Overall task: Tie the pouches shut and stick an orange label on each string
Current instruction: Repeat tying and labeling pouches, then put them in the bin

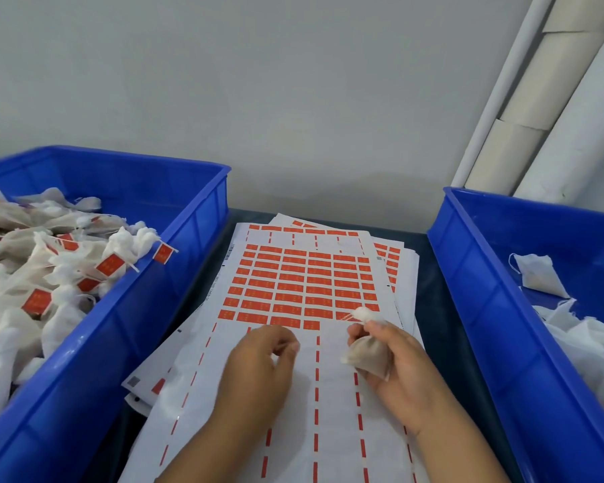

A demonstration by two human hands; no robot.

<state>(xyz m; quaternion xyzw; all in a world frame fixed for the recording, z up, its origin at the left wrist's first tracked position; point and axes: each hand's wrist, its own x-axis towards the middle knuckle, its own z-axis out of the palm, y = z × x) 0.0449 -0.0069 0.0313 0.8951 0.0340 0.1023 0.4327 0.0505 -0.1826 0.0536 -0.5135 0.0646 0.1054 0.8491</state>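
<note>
- Right hand point(394, 360) grips a filled pouch point(367, 355), fingers curled round its body, with the gathered white neck poking up past my thumb.
- Left hand point(258, 357) hovers just beside it, fingers loosely curled with thumb and forefinger close together; I cannot tell whether anything is pinched between them.
- Under both hands lies the top label sheet point(304, 284); its remaining orange labels point(290, 273) sit in rows just beyond my fingertips, while the part below my wrists is peeled down to dashed orange strips.
- More sheets are fanned out beneath that one, resting on the dark tabletop point(436, 273).
- Out past my left hand stands a blue bin point(175, 259) heaped with tied pouches point(63, 270), many carrying an orange label on the string.
- Beyond my right hand stands a second blue bin point(475, 273) holding loose white pouches point(541, 277) that look unlabelled.
- Farther off, behind that bin, pale tubes point(537, 99) lean against the wall.
</note>
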